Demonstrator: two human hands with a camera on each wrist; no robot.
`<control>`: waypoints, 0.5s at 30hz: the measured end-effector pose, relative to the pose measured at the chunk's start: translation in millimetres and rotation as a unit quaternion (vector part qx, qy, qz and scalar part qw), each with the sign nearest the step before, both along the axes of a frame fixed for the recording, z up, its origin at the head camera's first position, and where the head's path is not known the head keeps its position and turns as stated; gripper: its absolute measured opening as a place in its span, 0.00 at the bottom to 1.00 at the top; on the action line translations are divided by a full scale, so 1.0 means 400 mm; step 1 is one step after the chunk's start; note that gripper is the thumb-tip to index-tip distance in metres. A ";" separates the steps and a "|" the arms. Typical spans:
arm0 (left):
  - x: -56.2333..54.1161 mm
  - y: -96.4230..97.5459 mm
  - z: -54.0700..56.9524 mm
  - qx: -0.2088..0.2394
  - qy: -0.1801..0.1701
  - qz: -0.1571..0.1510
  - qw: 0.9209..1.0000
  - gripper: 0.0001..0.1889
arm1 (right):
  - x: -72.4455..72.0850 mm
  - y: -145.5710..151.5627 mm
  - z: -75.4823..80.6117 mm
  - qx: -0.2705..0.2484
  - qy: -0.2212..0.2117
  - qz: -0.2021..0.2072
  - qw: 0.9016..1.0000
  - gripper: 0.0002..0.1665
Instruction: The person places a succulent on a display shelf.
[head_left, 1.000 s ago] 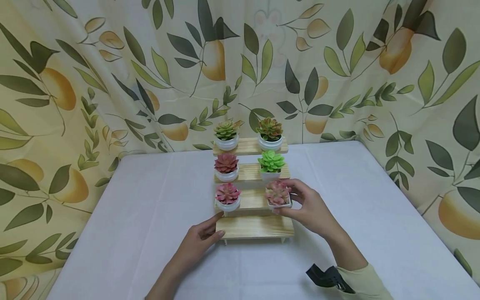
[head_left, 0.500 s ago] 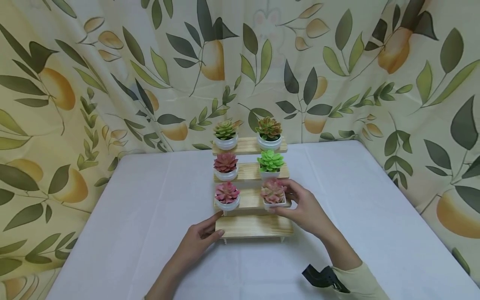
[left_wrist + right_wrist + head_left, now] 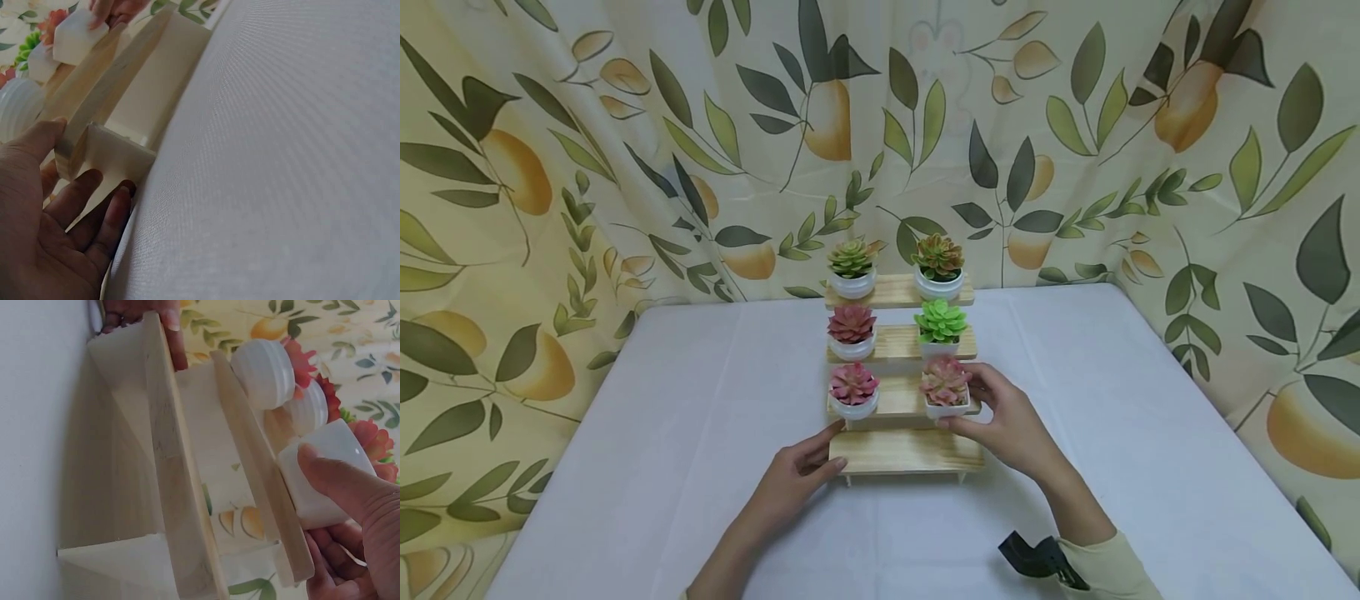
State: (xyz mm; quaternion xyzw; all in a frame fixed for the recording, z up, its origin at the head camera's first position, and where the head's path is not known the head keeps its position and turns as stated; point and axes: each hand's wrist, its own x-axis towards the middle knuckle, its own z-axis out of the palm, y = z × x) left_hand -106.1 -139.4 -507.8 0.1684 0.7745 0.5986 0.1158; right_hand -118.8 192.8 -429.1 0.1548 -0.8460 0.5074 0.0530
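Note:
A stepped wooden plant stand (image 3: pixel 906 450) with pale boards stands mid-table. At its lowest board's left end my left hand (image 3: pixel 793 475) grips the stand; in the left wrist view the thumb (image 3: pixel 47 134) lies on the board's edge, the fingers by the white side support. My right hand (image 3: pixel 1011 421) holds a square white pot with a dusty-pink succulent (image 3: pixel 945 383) at the right end of the board above. Thumb on its front, the pot (image 3: pixel 325 472) meets that board in the right wrist view. A round pot with a pink succulent (image 3: pixel 853 390) shares this board.
Higher up sit a dark red succulent (image 3: pixel 852 329), a bright green one (image 3: pixel 941 325), a pale green one (image 3: pixel 852 267) and a brownish green one (image 3: pixel 938 262). A white cloth covers the table (image 3: pixel 715 400). Behind hangs a leaf-and-fruit patterned curtain (image 3: pixel 700 100).
My right hand has moved slightly left with the pink succulent's pot, which has come further over the board and turned straighter. My left hand has stayed at the lowest board.

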 end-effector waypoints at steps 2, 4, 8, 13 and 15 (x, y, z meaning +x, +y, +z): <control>0.000 0.002 -0.002 -0.002 0.003 0.000 1.000 0.31 | 0.001 0.007 -0.002 -0.004 0.005 0.004 1.000 0.42; 0.000 0.003 -0.004 -0.002 0.005 -0.002 1.000 0.31 | 0.003 0.018 -0.005 -0.012 0.011 0.010 1.000 0.42; -0.004 0.007 -0.007 -0.002 -0.006 -0.007 1.000 0.31 | 0.012 0.051 -0.013 -0.036 0.021 0.024 0.999 0.42; -0.006 0.001 0.001 -0.016 -0.014 -0.010 1.000 0.31 | 0.016 0.101 -0.026 -0.050 0.024 -0.001 0.998 0.32; -0.006 -0.006 0.005 -0.027 -0.010 -0.008 1.000 0.31 | 0.017 0.117 -0.032 -0.047 0.021 -0.027 0.998 0.27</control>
